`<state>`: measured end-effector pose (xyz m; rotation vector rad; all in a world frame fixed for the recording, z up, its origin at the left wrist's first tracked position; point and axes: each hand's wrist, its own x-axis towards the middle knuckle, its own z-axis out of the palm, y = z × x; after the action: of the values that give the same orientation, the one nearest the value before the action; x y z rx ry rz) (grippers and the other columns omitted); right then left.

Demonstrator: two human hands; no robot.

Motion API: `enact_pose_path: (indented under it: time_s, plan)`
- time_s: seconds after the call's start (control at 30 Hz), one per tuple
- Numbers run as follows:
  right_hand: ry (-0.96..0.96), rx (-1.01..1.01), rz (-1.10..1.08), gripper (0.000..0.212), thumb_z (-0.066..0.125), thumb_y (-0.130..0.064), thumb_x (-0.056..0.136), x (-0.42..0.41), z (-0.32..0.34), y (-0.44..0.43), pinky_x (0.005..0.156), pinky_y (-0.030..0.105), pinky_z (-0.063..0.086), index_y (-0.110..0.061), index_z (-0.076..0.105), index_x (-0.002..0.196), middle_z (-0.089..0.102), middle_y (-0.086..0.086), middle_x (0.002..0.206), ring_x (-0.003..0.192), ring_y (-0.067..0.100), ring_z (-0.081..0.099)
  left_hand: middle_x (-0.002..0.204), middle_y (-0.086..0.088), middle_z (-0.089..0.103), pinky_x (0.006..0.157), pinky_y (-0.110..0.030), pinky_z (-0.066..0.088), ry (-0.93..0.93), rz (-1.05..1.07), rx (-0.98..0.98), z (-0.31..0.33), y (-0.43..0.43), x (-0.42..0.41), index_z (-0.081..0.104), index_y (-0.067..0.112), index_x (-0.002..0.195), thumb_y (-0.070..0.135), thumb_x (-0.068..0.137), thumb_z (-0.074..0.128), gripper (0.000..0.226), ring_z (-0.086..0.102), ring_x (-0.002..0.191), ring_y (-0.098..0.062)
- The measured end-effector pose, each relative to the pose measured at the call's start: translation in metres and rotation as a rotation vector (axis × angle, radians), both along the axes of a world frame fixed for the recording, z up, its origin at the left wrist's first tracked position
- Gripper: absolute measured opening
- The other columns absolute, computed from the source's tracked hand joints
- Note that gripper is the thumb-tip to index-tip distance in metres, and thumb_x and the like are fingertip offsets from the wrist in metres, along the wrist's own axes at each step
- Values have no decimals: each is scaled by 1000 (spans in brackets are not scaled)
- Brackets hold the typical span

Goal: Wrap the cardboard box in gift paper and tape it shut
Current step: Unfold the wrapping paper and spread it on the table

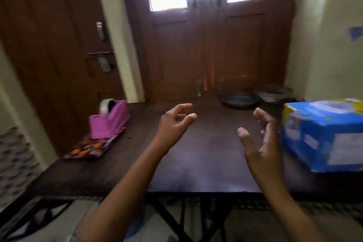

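Observation:
A blue and yellow printed cardboard box (324, 133) sits at the right side of the dark table (206, 163). A pink tape dispenser (109, 122) with a white tape roll stands at the left, on top of a folded piece of colourful patterned gift paper (88, 149). My left hand (174, 122) hovers over the middle of the table, fingers curled loosely and apart, holding nothing. My right hand (259, 143) is raised palm-left just beside the box, fingers spread, not touching it.
A dark round pan (239, 101) and a second round dish (275, 93) lie at the table's far edge, against brown wooden doors (216, 55). The table's front edge runs across the lower frame, with metal legs below it.

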<state>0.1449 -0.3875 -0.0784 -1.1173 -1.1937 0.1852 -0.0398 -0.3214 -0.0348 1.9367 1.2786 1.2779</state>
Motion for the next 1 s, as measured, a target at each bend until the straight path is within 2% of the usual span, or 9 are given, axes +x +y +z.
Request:
enact_pose_path:
  time_s: [0.07, 0.2, 0.33, 0.5, 0.57, 0.63, 0.77, 0.9, 1.0]
  plan:
    - [-48, -82, 148, 51, 61, -32, 83, -42, -5, 16, 97, 21, 30, -21, 44, 130, 49, -7, 132, 124, 13, 44, 110, 1, 67, 82, -20, 48, 40, 130, 30, -1, -10, -53, 63, 19, 115, 31, 86, 64, 31, 63, 98, -11]
    - [-161, -145, 317, 47, 63, -26, 83, -117, -8, 46, 93, 20, 30, -15, 49, 127, 54, 0, 125, 120, 19, 48, 97, 3, 67, 69, -9, 43, 86, 370, 16, -2, -22, -137, 67, 15, 103, 22, 87, 63, 18, 59, 85, -8]
    - [-262, -221, 498, 42, 64, -16, 85, -181, -8, 79, 97, 27, 36, -13, 52, 125, 55, 3, 126, 119, 20, 48, 92, -3, 69, 76, -25, 47, 132, 640, -60, -15, -10, -205, 69, 16, 95, 22, 85, 63, 13, 63, 87, -16]
    - [-435, -400, 588, 44, 61, -23, 88, -236, 1, 127, 93, 24, 36, -15, 50, 130, 53, 2, 132, 122, 16, 47, 120, -9, 59, 93, -37, 47, 413, 825, -409, -42, 37, -255, 60, 14, 117, 42, 84, 60, 43, 54, 112, -27]
    - [-548, -514, 631, 50, 62, -24, 87, -252, 4, 145, 93, 27, 38, -17, 45, 135, 51, 0, 135, 124, 17, 47, 117, -10, 59, 91, -38, 48, 459, 855, -537, -50, 56, -264, 59, 13, 111, 48, 85, 56, 43, 55, 109, -29]
    - [-607, -590, 676, 59, 64, -22, 86, -267, 4, 163, 97, 33, 42, -17, 39, 139, 48, 3, 138, 125, 20, 47, 104, -8, 60, 86, -36, 50, 458, 857, -596, -51, 68, -266, 56, 11, 97, 45, 90, 52, 35, 59, 100, -27]
    - [-545, -610, 662, 62, 64, -20, 86, -301, 2, 194, 96, 41, 48, -14, 35, 141, 48, 10, 137, 119, 25, 52, 98, -9, 60, 86, -37, 51, 476, 902, -605, -54, 89, -276, 57, 10, 94, 41, 89, 56, 31, 60, 96, -27]
    - [-486, -579, 621, 47, 62, -25, 88, -330, 0, 205, 90, 39, 51, -13, 46, 130, 56, 10, 126, 110, 25, 57, 91, -7, 59, 75, -32, 52, 414, 911, -662, -57, 95, -284, 53, 11, 87, 40, 81, 68, 33, 61, 89, -24]
    - [-404, -557, 528, 35, 62, -26, 88, -338, -2, 210, 89, 37, 51, -14, 52, 120, 59, 9, 120, 107, 26, 58, 93, -8, 64, 79, -35, 55, 324, 884, -661, -57, 102, -288, 62, 7, 94, 34, 79, 71, 32, 64, 86, -23]
